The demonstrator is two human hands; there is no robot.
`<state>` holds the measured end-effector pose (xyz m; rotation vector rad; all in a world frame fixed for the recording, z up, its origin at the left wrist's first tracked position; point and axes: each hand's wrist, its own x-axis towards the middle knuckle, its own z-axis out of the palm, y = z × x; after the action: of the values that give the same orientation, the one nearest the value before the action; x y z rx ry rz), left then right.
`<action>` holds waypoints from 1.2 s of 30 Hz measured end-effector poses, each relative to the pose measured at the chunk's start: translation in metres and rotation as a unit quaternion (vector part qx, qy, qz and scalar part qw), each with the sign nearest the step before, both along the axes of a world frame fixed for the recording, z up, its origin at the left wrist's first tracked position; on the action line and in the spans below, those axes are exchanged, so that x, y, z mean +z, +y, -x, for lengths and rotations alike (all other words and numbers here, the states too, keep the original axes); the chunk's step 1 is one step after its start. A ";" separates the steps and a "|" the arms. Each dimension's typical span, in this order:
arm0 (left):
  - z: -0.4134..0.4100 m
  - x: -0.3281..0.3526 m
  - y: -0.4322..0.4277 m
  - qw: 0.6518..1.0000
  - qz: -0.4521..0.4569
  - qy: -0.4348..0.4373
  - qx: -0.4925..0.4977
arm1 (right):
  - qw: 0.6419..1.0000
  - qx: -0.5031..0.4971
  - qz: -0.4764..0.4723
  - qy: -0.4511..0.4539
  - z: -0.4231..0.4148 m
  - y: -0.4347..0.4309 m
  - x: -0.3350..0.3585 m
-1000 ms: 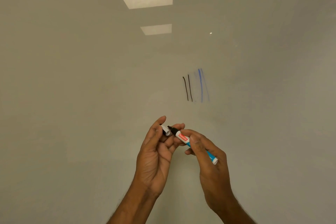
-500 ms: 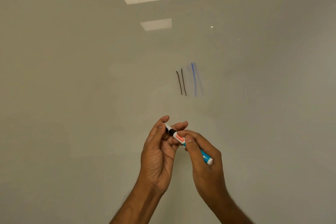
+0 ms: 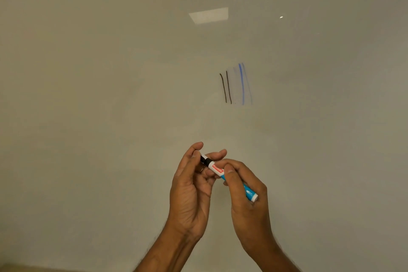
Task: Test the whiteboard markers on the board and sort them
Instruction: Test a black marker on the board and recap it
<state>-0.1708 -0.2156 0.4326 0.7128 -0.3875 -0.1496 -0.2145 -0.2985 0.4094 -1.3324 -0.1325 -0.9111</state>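
The cap (image 3: 203, 157) has slid back onto the marker (image 3: 218, 171), my left hand (image 3: 189, 190) pinching it, right hand (image 3: 245, 196) gripping the barrel before the board (image 3: 110, 95), so I'd sort it next.

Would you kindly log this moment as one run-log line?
left hand: pinches cap on marker tip | right hand: grips marker barrel | board: dark, blue strokes

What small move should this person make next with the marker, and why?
Probably press the cap fully home. A second ago the tip was bare; now the left hand pinches the cap over it while the right hand grips the marker by its barrel. A black collar shows between cap and label, so it looks not quite seated. Test strokes already mark the board.
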 end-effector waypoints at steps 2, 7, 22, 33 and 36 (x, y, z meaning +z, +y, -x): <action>0.006 -0.005 0.007 1.000 -0.021 0.009 -0.004 | 1.000 0.014 -0.014 0.012 0.005 0.000 -0.007; 0.019 -0.022 0.037 0.999 -0.021 0.046 -0.010 | 0.997 0.056 -0.023 0.037 0.017 0.017 -0.029; 0.036 -0.104 0.200 0.964 -0.220 -0.001 0.150 | 0.968 0.051 0.192 0.156 0.032 0.152 -0.107; 0.045 -0.226 0.329 0.873 -0.441 0.018 0.208 | 0.926 0.043 0.298 0.228 0.021 0.256 -0.224; 0.050 -0.249 0.351 0.840 -0.490 0.017 0.232 | 0.916 0.039 0.328 0.229 0.021 0.269 -0.253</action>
<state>-0.2212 0.1358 0.1835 1.7988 -0.0610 0.1213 -0.2353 -0.0298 0.1563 -2.1190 -0.1309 -0.4666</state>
